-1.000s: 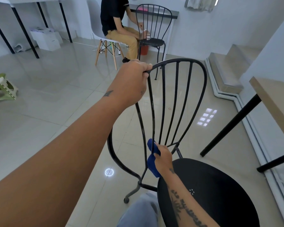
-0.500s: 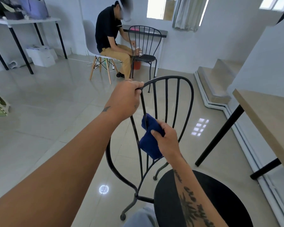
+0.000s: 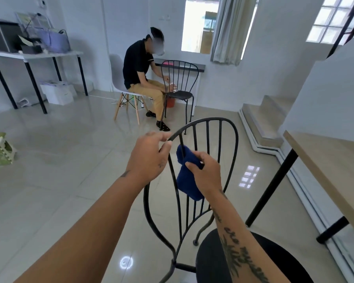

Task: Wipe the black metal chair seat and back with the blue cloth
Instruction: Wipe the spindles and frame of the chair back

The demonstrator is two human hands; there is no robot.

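Chair back is steadied at its rim by the gripping left hand; blue cloth, clenched in the right hand, is wrapped round one spindle.

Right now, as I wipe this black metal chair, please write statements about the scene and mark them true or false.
The right hand holds the dark blue cloth against the black metal chair back. True.
The left hand rests on the round seat. False: the left hand holds the back's top rail.
The light wooden table stands left of this chair. False: the light wooden table stands right.
A seated person faces a second black chair. True.
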